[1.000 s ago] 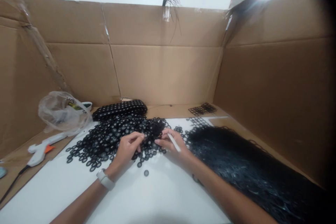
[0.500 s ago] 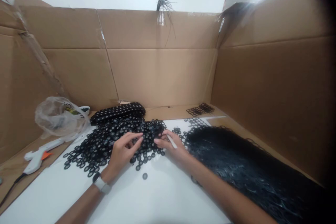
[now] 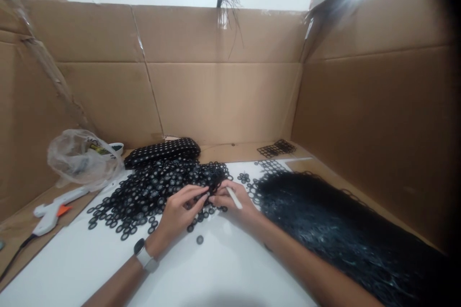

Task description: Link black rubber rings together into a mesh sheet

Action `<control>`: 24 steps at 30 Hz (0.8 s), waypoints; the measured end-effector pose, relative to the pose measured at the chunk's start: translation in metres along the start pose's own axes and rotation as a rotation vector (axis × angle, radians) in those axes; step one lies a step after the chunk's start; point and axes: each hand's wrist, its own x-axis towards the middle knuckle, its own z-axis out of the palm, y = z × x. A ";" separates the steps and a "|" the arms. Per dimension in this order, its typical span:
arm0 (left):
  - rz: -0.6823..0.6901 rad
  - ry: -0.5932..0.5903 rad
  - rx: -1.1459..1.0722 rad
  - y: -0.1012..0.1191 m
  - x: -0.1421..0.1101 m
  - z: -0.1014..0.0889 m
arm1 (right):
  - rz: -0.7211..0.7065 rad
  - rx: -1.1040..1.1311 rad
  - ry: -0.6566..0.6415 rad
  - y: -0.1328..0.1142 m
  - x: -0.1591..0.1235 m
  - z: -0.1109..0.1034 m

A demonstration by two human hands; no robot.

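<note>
Head: hands [image 3: 177, 210] [image 3: 244, 194], white stick [image 3: 234, 197] by black rings [image 3: 154, 187]

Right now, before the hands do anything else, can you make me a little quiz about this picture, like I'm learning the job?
1. Which hand has the white stick?
2. True or false: the watch is on the left wrist.
3. What colour is the trigger on the glue gun?
A) blue
B) orange
C) green

Key:
1. The right hand.
2. True.
3. B, orange.
</note>
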 end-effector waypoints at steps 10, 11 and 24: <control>0.008 -0.037 -0.035 0.000 0.002 -0.003 | 0.012 -0.043 -0.035 0.000 -0.001 -0.001; 0.007 -0.037 -0.036 0.000 0.002 -0.003 | 0.014 -0.039 -0.033 0.000 -0.001 0.000; -0.023 -0.086 -0.038 -0.005 0.000 -0.002 | -0.027 -0.019 -0.027 0.002 -0.002 0.001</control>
